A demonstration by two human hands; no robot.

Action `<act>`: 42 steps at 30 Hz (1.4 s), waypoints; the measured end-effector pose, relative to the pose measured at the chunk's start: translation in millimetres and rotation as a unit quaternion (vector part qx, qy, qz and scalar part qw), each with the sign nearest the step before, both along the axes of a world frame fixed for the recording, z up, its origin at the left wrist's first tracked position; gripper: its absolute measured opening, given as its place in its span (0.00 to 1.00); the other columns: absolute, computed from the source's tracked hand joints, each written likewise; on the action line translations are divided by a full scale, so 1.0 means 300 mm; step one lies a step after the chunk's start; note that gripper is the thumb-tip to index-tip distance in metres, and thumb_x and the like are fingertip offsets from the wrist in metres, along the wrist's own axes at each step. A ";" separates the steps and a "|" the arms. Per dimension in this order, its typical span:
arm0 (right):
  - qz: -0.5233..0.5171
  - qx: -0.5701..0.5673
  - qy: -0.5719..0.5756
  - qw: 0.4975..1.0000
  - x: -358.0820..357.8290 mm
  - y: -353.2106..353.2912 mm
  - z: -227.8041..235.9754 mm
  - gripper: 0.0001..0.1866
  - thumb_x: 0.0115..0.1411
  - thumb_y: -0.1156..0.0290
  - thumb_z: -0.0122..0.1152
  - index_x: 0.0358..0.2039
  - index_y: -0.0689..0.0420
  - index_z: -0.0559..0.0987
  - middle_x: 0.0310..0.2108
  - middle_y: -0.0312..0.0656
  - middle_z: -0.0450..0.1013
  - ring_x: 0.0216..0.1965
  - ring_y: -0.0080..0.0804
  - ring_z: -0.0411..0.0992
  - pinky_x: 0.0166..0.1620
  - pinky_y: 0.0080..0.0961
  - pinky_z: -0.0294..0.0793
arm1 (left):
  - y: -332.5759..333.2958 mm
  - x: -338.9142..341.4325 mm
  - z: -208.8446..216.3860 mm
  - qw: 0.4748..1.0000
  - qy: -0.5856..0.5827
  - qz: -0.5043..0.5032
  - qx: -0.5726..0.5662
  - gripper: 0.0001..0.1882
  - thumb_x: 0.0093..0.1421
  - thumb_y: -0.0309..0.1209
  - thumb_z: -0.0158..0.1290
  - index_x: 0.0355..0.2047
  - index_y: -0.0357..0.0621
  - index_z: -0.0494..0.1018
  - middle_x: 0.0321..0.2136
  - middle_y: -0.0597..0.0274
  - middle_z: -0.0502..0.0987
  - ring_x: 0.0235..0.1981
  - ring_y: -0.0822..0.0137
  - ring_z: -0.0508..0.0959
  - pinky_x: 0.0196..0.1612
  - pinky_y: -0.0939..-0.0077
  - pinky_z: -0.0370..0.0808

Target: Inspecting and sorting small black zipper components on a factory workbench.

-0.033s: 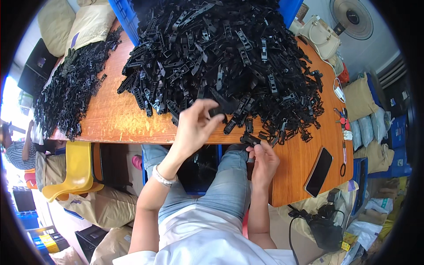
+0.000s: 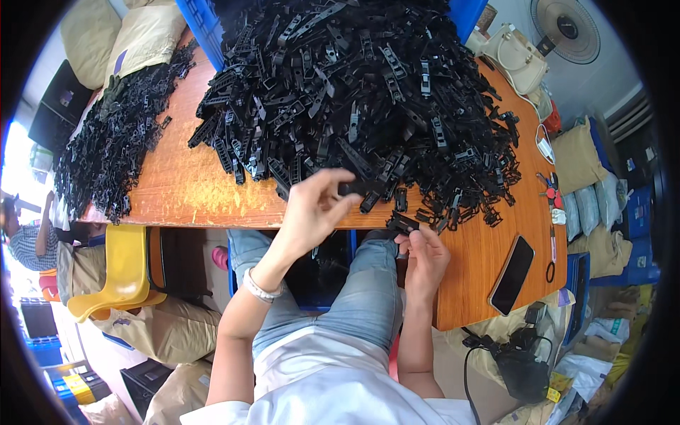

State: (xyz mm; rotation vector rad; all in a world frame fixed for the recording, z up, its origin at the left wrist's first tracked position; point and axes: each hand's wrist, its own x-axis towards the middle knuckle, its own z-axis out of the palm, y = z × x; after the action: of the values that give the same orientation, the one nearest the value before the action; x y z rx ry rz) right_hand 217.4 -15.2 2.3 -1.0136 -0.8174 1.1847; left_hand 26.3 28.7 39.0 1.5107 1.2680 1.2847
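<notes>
A large heap of black plastic parts [image 2: 340, 92], many long and narrow with slots, lies on the wooden table in front of me. At its near edge my left hand [image 2: 315, 209] pinches a black plastic part [image 2: 352, 188] between thumb and fingers; the part is blurred and blends into the heap. Lower and to the right, my right hand [image 2: 426, 262] grips a small black plastic part [image 2: 404, 224] with thumb and fingertips at the table's front edge. Several loose pieces lie just beyond that hand.
A second pile of smaller black parts [image 2: 106, 152] covers the table's left end. At the right lie a phone [image 2: 511, 275], red-handled pliers [image 2: 550, 190] and scissors [image 2: 551, 270]. A blue crate [image 2: 200, 32] backs the heap. Below my left side stands a yellow chair [image 2: 126, 265].
My left hand has shifted slightly nearer, away from the heap, with its fingers still pinched. My right hand has hardly moved and keeps its part.
</notes>
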 end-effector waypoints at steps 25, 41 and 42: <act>0.076 0.052 -0.183 0.979 -0.055 -0.072 0.060 0.06 0.50 0.81 0.62 0.27 0.66 0.74 0.25 0.35 0.68 0.25 0.18 0.67 0.29 0.15 0.68 | -0.149 0.056 -0.022 0.936 -0.188 -0.170 -0.244 0.09 0.56 0.26 0.54 0.34 0.31 0.73 0.25 0.62 0.75 0.24 0.76 0.73 0.32 0.83 0.71; 0.102 -0.066 0.005 0.993 0.003 -0.059 -0.005 0.10 0.52 0.81 0.59 0.37 0.67 0.76 0.32 0.38 0.70 0.27 0.19 0.71 0.26 0.12 0.64 | -0.015 0.074 -0.091 0.992 0.040 -0.113 -0.030 0.15 0.57 0.37 0.52 0.31 0.34 0.74 0.24 0.56 0.72 0.21 0.67 0.73 0.24 0.74 0.70; 0.087 -0.076 -0.044 0.992 0.008 -0.055 -0.007 0.10 0.52 0.81 0.59 0.37 0.66 0.76 0.31 0.37 0.70 0.27 0.19 0.71 0.25 0.12 0.64 | 0.015 0.097 -0.107 0.989 0.138 -0.029 0.052 0.13 0.56 0.35 0.52 0.31 0.35 0.74 0.24 0.57 0.71 0.20 0.64 0.73 0.23 0.73 0.70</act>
State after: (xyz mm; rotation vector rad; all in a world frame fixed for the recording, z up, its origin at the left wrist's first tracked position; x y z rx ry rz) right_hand 219.9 -31.7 0.1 -1.1435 -0.9111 1.3741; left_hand 55.3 33.2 6.8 1.8360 1.3339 1.1468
